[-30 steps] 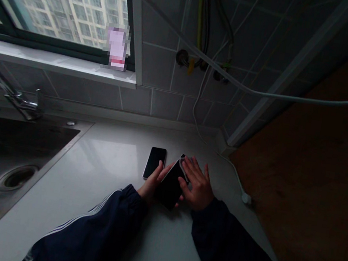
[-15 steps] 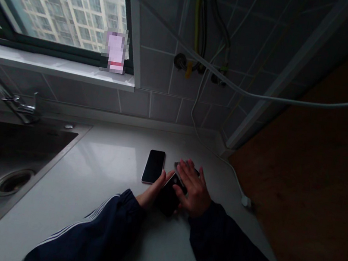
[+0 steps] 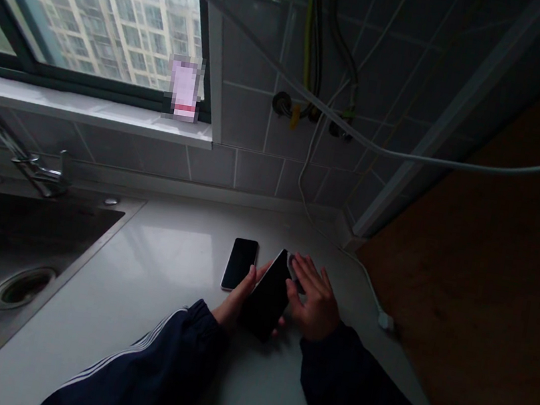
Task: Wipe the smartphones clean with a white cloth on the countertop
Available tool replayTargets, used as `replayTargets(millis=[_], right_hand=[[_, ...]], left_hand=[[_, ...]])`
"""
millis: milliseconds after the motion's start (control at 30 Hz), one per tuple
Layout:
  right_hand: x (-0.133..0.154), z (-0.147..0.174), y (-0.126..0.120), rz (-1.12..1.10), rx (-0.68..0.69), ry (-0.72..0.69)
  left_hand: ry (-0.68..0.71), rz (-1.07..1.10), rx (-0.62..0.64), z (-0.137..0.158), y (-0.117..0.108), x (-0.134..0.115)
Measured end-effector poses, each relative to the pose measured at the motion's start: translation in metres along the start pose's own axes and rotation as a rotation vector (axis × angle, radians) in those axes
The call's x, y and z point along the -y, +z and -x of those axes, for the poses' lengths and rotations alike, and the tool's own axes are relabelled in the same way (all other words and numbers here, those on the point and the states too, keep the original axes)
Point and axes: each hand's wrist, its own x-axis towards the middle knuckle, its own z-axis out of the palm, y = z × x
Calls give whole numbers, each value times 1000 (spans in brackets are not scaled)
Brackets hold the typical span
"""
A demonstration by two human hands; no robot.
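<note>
Over the counter [image 3: 137, 277], left hand [image 3: 236, 300] holds phone [image 3: 266, 303]; right hand [image 3: 316, 306] alongside.

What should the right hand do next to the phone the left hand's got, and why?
Maybe slide the right hand across the phone: the left hand holds it, and the right hand is by its upper right edge with something pale, perhaps a cloth, between them.

Phone [image 3: 241, 260] on white counter [image 3: 123, 302]
</note>
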Motion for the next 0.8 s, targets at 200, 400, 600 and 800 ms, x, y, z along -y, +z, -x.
replayTargets(millis=[200,400,600,800], right_hand=[[7,4,5,-1,13,-77],[14,4,4,-8,78,-223],[12,3,4,-15,87,-195],[14,3,5,3,90,-204]], left_hand=[[57,-30,-41,-1,1,1],[275,-207,-55,-5,0,9],[280,-335,-127,-6,-7,13],[305,-345,-149,-9,-8,13]])
